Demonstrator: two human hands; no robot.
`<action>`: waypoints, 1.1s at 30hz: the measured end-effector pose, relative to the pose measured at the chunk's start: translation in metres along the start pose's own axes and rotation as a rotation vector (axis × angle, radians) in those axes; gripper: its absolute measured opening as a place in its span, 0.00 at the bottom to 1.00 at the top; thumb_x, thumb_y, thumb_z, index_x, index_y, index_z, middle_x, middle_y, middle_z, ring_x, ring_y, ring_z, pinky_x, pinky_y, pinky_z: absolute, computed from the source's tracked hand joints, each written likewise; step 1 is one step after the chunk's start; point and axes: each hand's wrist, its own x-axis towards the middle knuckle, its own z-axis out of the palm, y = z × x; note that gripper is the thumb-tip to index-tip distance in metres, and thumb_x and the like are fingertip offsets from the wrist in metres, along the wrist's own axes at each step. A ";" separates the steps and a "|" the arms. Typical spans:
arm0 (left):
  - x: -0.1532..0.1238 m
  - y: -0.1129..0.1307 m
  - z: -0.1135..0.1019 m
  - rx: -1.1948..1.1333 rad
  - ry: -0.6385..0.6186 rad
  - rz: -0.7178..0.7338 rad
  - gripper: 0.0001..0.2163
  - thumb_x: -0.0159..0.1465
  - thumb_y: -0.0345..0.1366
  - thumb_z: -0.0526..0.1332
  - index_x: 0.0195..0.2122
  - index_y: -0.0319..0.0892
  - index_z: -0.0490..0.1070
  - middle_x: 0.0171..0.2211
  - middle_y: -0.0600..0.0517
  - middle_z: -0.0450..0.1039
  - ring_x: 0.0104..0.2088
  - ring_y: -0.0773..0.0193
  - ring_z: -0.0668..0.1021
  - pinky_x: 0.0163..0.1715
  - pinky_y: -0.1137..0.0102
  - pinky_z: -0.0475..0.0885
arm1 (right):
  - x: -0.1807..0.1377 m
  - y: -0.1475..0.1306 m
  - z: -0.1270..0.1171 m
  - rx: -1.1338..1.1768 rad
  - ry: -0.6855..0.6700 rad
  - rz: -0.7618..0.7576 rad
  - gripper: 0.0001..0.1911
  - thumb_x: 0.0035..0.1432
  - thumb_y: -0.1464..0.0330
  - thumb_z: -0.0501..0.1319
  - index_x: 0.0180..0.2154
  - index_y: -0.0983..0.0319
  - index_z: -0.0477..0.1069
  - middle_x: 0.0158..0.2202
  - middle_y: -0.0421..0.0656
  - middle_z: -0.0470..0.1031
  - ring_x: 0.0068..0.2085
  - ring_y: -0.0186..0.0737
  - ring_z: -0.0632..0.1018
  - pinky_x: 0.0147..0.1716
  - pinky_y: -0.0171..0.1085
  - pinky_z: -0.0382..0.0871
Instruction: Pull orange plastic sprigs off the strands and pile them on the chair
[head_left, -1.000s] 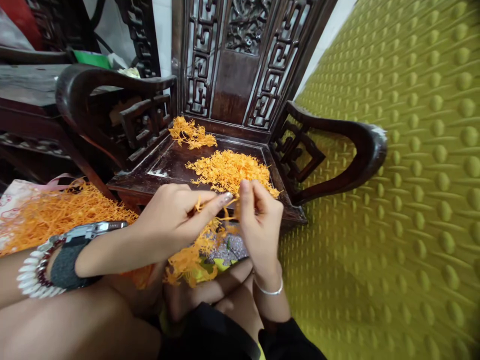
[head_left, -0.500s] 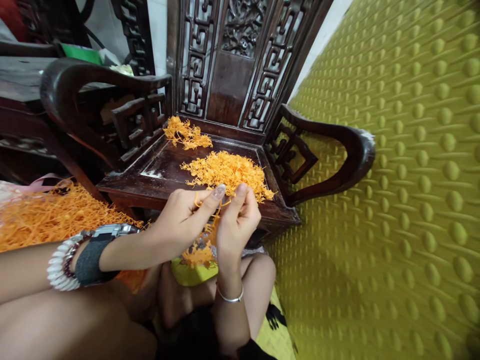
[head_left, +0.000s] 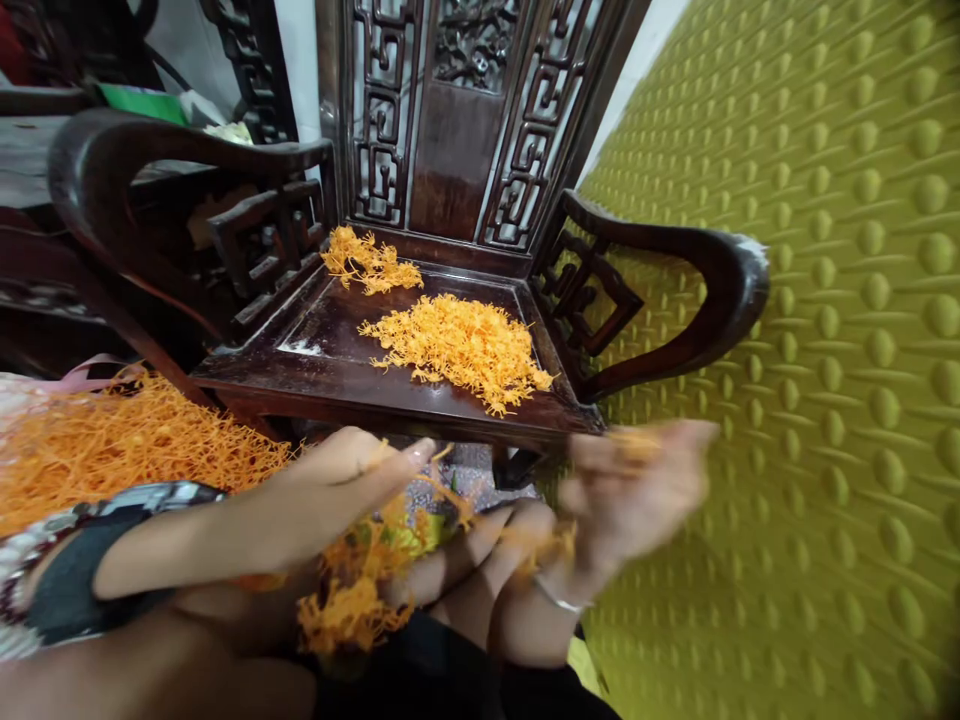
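My left hand [head_left: 352, 485] pinches a thin orange strand [head_left: 442, 455] between thumb and fingers, low in front of the chair. From it hangs a tangled clump of orange strands [head_left: 360, 590] over my lap. My right hand [head_left: 637, 495] is out to the right beside the yellow wall, blurred by motion. An orange bit [head_left: 636, 443] shows among its curled fingers. More blurred orange strands [head_left: 544, 545] hang by its wrist. On the dark wooden chair seat lie a large pile of short, knotted orange pieces [head_left: 472, 345] and a smaller heap [head_left: 367, 262] behind it.
A big mass of loose orange strands [head_left: 142, 440] lies at the left. The carved chair's curved armrests [head_left: 720, 300] flank the seat. A yellow studded surface [head_left: 840, 450] rises along the right. Behind the left armrest is a green object [head_left: 146, 103].
My hands, close together before in front of the pile, have drawn apart. The right swung right and down; the left moved down and left. The orange clump now hangs more in view.
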 end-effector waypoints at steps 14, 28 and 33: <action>0.002 -0.002 -0.004 -0.021 0.277 0.117 0.26 0.67 0.54 0.46 0.17 0.42 0.49 0.13 0.59 0.46 0.16 0.72 0.52 0.17 0.72 0.48 | -0.052 -0.001 0.025 0.748 -0.716 1.039 0.06 0.62 0.66 0.57 0.32 0.60 0.66 0.23 0.31 0.64 0.10 0.15 0.46 0.08 0.23 0.37; -0.002 0.012 -0.009 0.600 0.374 0.201 0.23 0.68 0.46 0.45 0.17 0.40 0.51 0.16 0.58 0.52 0.19 0.71 0.57 0.24 0.70 0.51 | -0.089 -0.012 0.025 0.232 -0.547 0.122 0.15 0.61 0.56 0.55 0.27 0.58 0.63 0.21 0.36 0.53 0.23 0.33 0.58 0.22 0.35 0.51; -0.010 0.013 -0.007 0.548 0.101 0.320 0.22 0.70 0.43 0.44 0.19 0.40 0.56 0.17 0.58 0.55 0.20 0.72 0.60 0.23 0.74 0.55 | -0.091 -0.009 0.028 0.070 -0.696 0.234 0.26 0.64 0.53 0.49 0.18 0.59 0.52 0.16 0.35 0.51 0.19 0.30 0.57 0.19 0.34 0.52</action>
